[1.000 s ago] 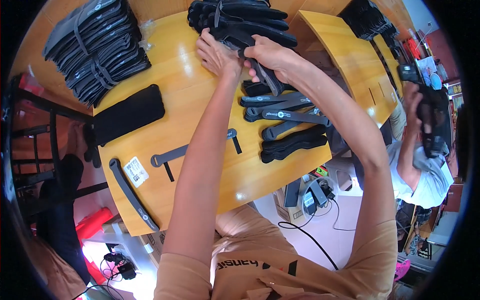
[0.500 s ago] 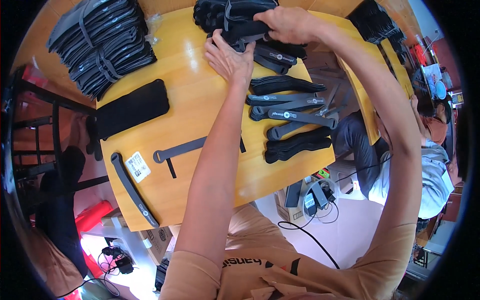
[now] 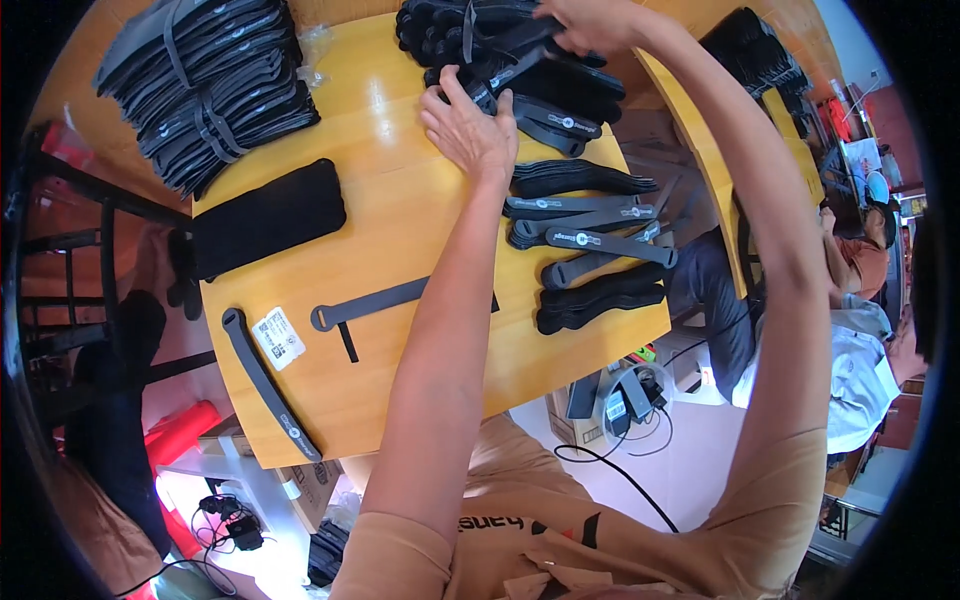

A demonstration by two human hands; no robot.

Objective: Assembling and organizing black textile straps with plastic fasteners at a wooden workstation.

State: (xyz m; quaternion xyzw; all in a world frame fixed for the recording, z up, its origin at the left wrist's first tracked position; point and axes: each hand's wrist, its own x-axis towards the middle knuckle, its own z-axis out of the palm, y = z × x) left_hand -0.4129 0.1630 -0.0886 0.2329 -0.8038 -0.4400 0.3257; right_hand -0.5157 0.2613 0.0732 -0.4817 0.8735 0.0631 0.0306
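Observation:
At the table's far edge, my right hand (image 3: 600, 22) is closed on the end of a dark grey strap (image 3: 525, 66), pulling it out to the right. My left hand (image 3: 470, 132) grips the near end of the same strap, fingers curled round it against a heap of black straps (image 3: 424, 38). Just right of my left hand lies a small bundle of straps (image 3: 565, 122) with a pale printed mark. The exact contact under both hands is partly hidden by fingers.
On the wooden table (image 3: 400, 210) lie several strap bundles (image 3: 585, 178) at right, a flat black bundle (image 3: 270, 218), a loose strap (image 3: 372, 302), another strap (image 3: 270, 385) and a white label (image 3: 278, 338). A tall bound stack (image 3: 215, 100) stands far left. Another person (image 3: 840, 345) sits at right.
My right hand has moved up and to the right, drawing the strap away from the heap. My left hand stays near the same spot. The view has shifted slightly.

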